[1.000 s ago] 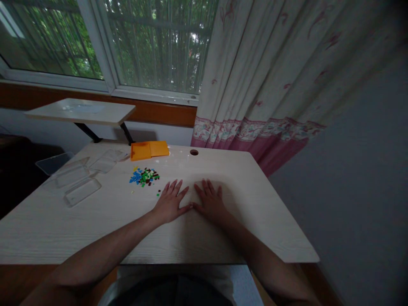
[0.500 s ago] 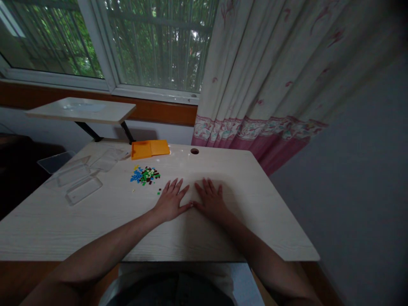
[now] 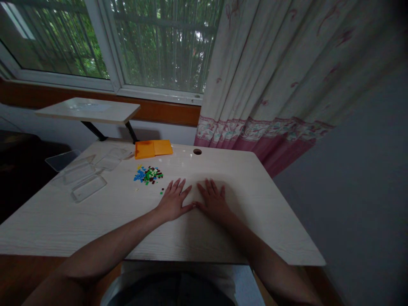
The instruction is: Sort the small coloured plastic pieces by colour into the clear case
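My left hand lies flat on the pale wooden table, fingers spread and holding nothing. Beside it, my right hand rests palm down in the same way, and the two thumb tips meet between them. Left of my left hand is a heap of small flat pieces in blue, green, brown, yellow and pale colours. A few loose pieces lie between that heap and my left fingers. Behind the heap sits an orange plastic tray.
Clear plastic boxes and lids stand at the table's left side. A raised shelf on black supports rises at the back left. A round cable hole is near the back edge. A curtain hangs behind, beside a window.
The whole view has shifted slightly, so the scene sits a little further right. Both hands stay in place on the table.
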A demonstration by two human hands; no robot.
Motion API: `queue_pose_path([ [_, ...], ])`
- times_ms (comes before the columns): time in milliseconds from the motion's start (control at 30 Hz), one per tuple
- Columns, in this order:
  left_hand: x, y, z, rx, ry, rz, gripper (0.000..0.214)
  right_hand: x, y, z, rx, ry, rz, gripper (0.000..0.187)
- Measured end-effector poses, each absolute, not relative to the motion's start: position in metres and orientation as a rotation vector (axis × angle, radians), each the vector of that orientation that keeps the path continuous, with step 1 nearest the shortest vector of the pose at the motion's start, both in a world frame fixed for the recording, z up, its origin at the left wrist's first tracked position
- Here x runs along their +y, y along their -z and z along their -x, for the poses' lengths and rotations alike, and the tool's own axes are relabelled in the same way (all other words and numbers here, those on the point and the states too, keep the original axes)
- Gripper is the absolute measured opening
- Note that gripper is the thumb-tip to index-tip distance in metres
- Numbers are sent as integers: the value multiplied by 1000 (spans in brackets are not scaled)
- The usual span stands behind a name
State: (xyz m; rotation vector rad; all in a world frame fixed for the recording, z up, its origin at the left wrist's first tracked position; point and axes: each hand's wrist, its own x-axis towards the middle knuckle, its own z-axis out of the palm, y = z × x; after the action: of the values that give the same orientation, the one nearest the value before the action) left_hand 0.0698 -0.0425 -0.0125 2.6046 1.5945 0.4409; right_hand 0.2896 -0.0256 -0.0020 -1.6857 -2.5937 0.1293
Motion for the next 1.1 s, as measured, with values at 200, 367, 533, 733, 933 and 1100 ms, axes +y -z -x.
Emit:
queue_pose_path([
  [200, -43, 11, -70, 1599, -451, -2602, 75, -25, 2, -289, -2605, -123, 1702, 78],
  [367, -45, 8, -71, 1602, -449, -2599, 75, -26, -1, -288, -2606, -122, 1704, 78],
  [533, -45, 7, -70, 1597, -440, -2595, 75, -26, -1, -289, -2608, -124, 1693, 76],
  [733, -44, 6, -69, 1575, -495, -2577, 74, -24, -1, -288, -2603, -142, 1707, 78],
  [933, -45, 5, -68, 1580, -505, -2571, 70, -22, -7, -287, -2612, -201, 1753, 78],
  [1100, -46, 4, -68, 1550, -498, -2611, 58, -18, -8, -288, -2608, -234, 1766, 74],
])
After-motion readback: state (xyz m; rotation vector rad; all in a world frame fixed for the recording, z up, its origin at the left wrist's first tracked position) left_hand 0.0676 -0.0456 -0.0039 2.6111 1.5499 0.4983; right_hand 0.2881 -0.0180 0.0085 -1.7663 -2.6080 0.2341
